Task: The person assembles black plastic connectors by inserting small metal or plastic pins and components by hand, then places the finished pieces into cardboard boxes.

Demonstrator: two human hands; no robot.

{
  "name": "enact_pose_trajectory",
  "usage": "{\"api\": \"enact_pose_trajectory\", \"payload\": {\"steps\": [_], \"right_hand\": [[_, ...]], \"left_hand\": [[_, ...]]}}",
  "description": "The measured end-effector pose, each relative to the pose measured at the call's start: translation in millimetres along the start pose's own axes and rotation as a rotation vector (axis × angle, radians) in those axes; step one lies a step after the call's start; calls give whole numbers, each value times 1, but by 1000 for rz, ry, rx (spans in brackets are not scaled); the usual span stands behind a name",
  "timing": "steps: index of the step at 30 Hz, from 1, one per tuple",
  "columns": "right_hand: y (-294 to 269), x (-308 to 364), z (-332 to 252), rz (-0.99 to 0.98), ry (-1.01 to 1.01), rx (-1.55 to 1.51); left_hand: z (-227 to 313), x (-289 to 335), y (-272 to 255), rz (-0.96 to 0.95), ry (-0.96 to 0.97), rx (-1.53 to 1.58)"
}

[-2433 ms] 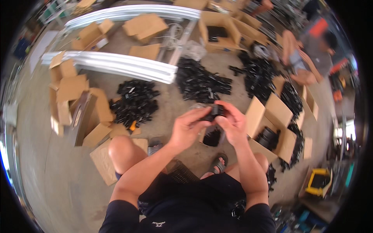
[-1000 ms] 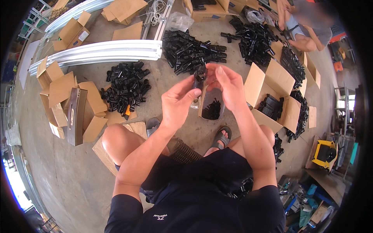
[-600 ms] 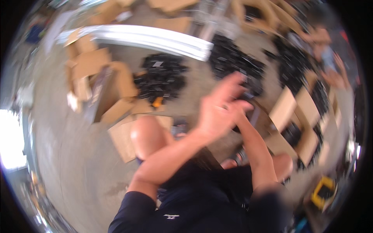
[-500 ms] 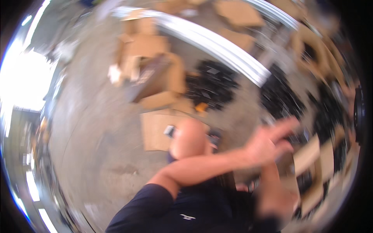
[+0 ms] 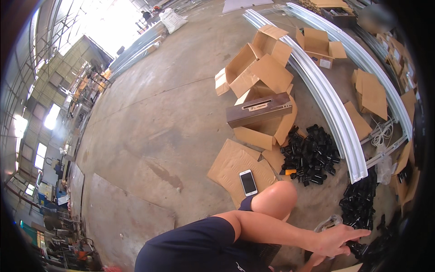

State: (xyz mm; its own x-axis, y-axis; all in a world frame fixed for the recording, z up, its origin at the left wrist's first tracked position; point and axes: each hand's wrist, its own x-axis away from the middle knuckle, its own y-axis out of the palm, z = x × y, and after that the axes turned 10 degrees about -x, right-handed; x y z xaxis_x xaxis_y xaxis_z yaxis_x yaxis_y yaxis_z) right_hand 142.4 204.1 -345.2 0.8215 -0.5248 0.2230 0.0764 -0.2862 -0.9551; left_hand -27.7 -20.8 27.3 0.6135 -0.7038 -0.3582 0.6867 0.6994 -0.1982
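My left hand (image 5: 334, 240) reaches across to the lower right, its fingers stretched out and apart. Its fingertips are beside black plastic parts (image 5: 357, 248) at the edge of a dark heap; whether they touch cannot be made out. Below it, only a bit of my right hand (image 5: 313, 260) shows near the lower edge, its fingers hidden. Just beyond my left hand lie a clear plastic bag (image 5: 330, 223) and a long heap of black parts (image 5: 359, 204). Another pile of black parts (image 5: 312, 154) lies farther up, beside my bent knee.
A white-framed phone (image 5: 248, 182) lies on flattened cardboard (image 5: 226, 165). Open cartons (image 5: 272, 72) stand beyond, with a long brown box (image 5: 259, 110) across one. Long silvery metal profiles (image 5: 317, 88) run along the right. Machinery (image 5: 52, 199) lines the far left.
The view has swung left and steadied, so the cartons and black piles appear farther right. My left hand is lower, beside the black parts; my right arm has mostly left the picture.
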Motion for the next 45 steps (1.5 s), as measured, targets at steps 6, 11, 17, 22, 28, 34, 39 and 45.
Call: {"api": "enact_pose_trajectory", "payload": {"steps": [6,11,17,22,28,34,39,45], "right_hand": [[9,27,15,49,46,-53],[17,44,30,95,60,-109],[23,29,62,112,46,-175],[16,4,81,73,134,-234],[-1,0,86,84,-62,-307],[-145,0,51,263,-64,-425],[-316,43,-27,559,-208,-508],[-352,88,-111,510,-186,-1235]], "left_hand": [[4,3,-2,-37,68,-44],[5,6,-5,-36,43,-79],[0,7,-5,-28,76,-124],[4,5,-2,-72,38,-150],[9,5,4,-120,108,-267],[-2,11,-3,-192,187,-409],[9,-12,-8,-357,202,-685],[-16,6,-11,-187,268,-620]]}}
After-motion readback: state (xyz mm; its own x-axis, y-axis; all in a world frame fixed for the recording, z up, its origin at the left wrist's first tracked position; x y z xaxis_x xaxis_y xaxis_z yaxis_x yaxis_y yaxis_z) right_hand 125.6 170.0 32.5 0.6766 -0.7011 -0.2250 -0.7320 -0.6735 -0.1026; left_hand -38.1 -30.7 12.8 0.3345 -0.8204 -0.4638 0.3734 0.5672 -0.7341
